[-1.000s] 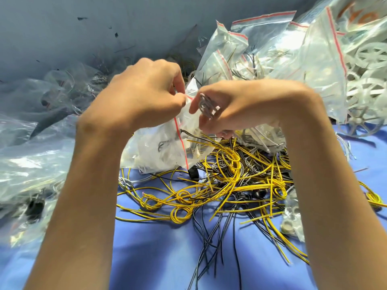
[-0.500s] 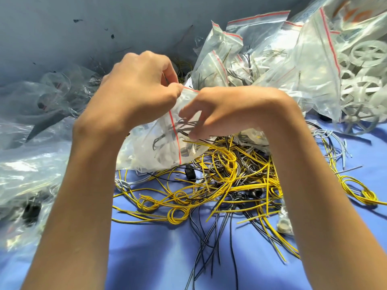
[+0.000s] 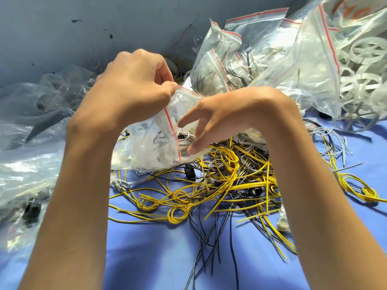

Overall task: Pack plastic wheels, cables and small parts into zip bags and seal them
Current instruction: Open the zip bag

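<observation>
The zip bag hangs over the cable tangle, near the middle of the blue surface. The left hand pinches the bag's top corner beside the red seal strip. The right hand is at the bag mouth, fingers spread, with nothing visibly gripped. The film is probably light, limp and slippery, and will sag under its contents. Hold it at the stiffer seal strip, one hand at each end. Press along the strip to close.
</observation>
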